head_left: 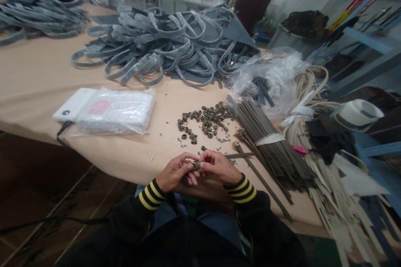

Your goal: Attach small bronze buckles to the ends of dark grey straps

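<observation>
Both hands meet at the table's front edge around a small dark green loop piece (197, 165) with a bit of gold metal beside it. My left hand (178, 172) is closed on its left side, thumb and fingers pinching. From the right, my right hand (219, 167) pinches the same piece with thumb and forefinger. Just beyond the hands lies a scattered pile of small green loops (209, 120), some with gold metal parts. A strap with a gold buckle (236, 145) rests right of my right hand, next to a tied bundle of dark green straps (272, 142).
Grey padded straps (169, 46) are heaped at the back of the table (125, 154). A plastic-wrapped white package (115, 108) lies left. Clear plastic bag (269, 75), beige straps (308, 129) and a white roll (357, 113) stand right. People are at the back.
</observation>
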A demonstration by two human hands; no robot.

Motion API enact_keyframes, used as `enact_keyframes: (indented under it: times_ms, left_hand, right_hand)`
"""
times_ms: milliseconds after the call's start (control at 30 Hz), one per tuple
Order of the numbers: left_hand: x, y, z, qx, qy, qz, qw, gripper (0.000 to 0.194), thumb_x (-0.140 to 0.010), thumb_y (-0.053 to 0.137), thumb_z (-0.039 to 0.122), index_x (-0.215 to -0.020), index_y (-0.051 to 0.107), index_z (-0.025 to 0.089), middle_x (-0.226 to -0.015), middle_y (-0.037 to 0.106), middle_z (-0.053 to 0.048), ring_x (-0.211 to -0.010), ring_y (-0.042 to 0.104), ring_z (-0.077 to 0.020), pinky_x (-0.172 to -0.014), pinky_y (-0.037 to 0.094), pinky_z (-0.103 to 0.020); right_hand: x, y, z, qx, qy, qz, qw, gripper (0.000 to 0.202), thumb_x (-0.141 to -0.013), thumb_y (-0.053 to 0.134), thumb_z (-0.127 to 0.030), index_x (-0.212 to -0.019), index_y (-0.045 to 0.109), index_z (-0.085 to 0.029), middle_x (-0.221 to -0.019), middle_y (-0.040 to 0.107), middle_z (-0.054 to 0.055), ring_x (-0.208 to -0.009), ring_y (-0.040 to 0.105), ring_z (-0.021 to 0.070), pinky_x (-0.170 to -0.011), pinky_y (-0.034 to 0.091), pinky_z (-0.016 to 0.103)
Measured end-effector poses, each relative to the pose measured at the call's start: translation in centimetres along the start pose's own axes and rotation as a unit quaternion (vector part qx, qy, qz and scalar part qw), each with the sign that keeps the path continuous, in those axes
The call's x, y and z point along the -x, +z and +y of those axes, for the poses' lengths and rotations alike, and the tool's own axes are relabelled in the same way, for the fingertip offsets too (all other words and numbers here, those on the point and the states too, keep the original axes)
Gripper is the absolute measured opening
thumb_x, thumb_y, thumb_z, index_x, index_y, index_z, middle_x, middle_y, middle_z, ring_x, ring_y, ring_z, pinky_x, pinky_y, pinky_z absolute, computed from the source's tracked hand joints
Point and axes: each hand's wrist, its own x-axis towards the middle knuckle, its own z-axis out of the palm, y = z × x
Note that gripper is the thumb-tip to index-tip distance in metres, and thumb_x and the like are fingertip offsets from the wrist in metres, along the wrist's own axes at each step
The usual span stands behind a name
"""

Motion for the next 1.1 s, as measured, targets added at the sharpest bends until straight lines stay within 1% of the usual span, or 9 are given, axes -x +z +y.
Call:
enact_keyframes:
  times_ms: [233, 367, 433, 600, 767, 933, 1000, 1033, 1100]
  left_hand:
    - [0.0, -0.2, -0.1, -0.01, 0.011, 0.007, 1.0, 0.031, -0.072, 0.055, 0.037, -0.09, 0.044, 0.014, -0.062, 0.06, -0.001, -0.048, 0.059, -0.0122, -0.046, 0.046, -0.022]
    - [0.0, -0.5, -0.4, 0.015, 0.026, 0.005, 1.0, 0.028, -0.074, 0.053, 0.034, -0.091, 0.045, 0.014, -0.061, 0.06, -0.001, -0.048, 0.059, -0.0118, -0.046, 0.045, -0.021]
    - [0.1, -0.6, -0.4, 0.031, 0.024, -0.002, 0.999, 0.027, -0.074, 0.053, 0.033, -0.091, 0.046, 0.014, -0.06, 0.059, 0.0, -0.046, 0.058, -0.0116, -0.045, 0.045, -0.021]
    - [0.1, -0.4, -0.3, 0.03, 0.003, -0.007, 1.0, 0.025, -0.076, 0.051, 0.034, -0.091, 0.043, 0.015, -0.055, 0.057, 0.002, -0.044, 0.057, -0.0116, -0.045, 0.046, -0.022]
    - [-0.3, 0.1, -0.2, -0.032, -0.004, 0.03, 0.999, 0.033, -0.072, 0.055, 0.037, -0.091, 0.038, 0.015, -0.056, 0.057, 0.003, -0.046, 0.058, -0.011, -0.044, 0.044, -0.02]
    - [-0.4, 0.9, 0.0, -0.079, -0.006, 0.081, 0.994, 0.03, -0.071, 0.054, 0.038, -0.082, 0.04, 0.014, -0.052, 0.054, 0.005, -0.04, 0.054, -0.0083, -0.04, 0.042, -0.018]
    - [-0.4, 1.1, 0.1, -0.079, -0.004, 0.095, 0.992, 0.029, -0.07, 0.055, 0.037, -0.081, 0.039, 0.015, -0.051, 0.053, 0.006, -0.038, 0.052, -0.0077, -0.038, 0.04, -0.017]
    - [-0.4, 1.1, 0.2, -0.077, -0.005, 0.1, 0.992, 0.028, -0.07, 0.055, 0.037, -0.081, 0.039, 0.015, -0.051, 0.052, 0.006, -0.038, 0.051, -0.0074, -0.037, 0.04, -0.017]
    - [-0.5, 1.1, 0.3, -0.066, -0.007, 0.108, 0.992, 0.028, -0.07, 0.055, 0.036, -0.08, 0.04, 0.015, -0.05, 0.052, 0.006, -0.037, 0.051, -0.0069, -0.037, 0.039, -0.016]
  right_hand:
    - [-0.2, 0.5, -0.3, 0.0, -0.011, 0.028, 1.0, 0.023, -0.061, 0.063, -0.031, -0.066, 0.047, -0.015, -0.054, 0.054, -0.005, -0.048, 0.05, 0.0073, -0.049, 0.039, 0.021]
    - [-0.3, 0.3, 0.0, -0.056, 0.004, 0.009, 0.998, 0.025, -0.061, 0.062, -0.034, -0.069, 0.049, -0.015, -0.053, 0.051, -0.006, -0.046, 0.048, 0.0065, -0.049, 0.04, 0.021]
    - [-0.3, 0.4, 0.1, -0.049, 0.002, -0.002, 0.999, 0.026, -0.062, 0.061, -0.036, -0.072, 0.05, -0.014, -0.056, 0.051, -0.005, -0.048, 0.048, 0.0067, -0.05, 0.041, 0.021]
    - [-0.5, 0.7, -0.1, 0.034, -0.024, 0.019, 0.999, 0.024, -0.065, 0.058, -0.037, -0.069, 0.048, -0.015, -0.056, 0.05, -0.004, -0.049, 0.047, 0.0073, -0.05, 0.04, 0.022]
    - [-0.5, 1.0, 0.3, 0.104, -0.06, 0.066, 0.991, 0.019, -0.069, 0.053, -0.033, -0.066, 0.045, -0.016, -0.053, 0.049, -0.004, -0.048, 0.047, 0.0089, -0.047, 0.039, 0.022]
    - [-0.4, 1.3, 0.8, 0.207, -0.089, 0.119, 0.967, 0.01, -0.072, 0.05, -0.024, -0.066, 0.049, -0.016, -0.056, 0.05, -0.003, -0.052, 0.048, 0.0094, -0.049, 0.04, 0.022]
    - [-0.1, 0.7, 0.5, 0.238, -0.105, 0.121, 0.958, 0.008, -0.072, 0.05, -0.023, -0.073, 0.053, -0.016, -0.061, 0.052, -0.001, -0.056, 0.05, 0.01, -0.052, 0.042, 0.022]
    - [0.2, 0.1, 0.2, 0.248, -0.113, 0.127, 0.954, 0.011, -0.072, 0.051, -0.023, -0.08, 0.054, -0.016, -0.066, 0.054, -0.001, -0.057, 0.05, 0.0101, -0.052, 0.043, 0.022]
    - [0.8, -1.6, -0.7, 0.284, -0.132, 0.173, 0.934, 0.023, -0.073, 0.051, -0.021, -0.096, 0.051, -0.018, -0.078, 0.055, 0.002, -0.059, 0.051, 0.0103, -0.054, 0.044, 0.024]
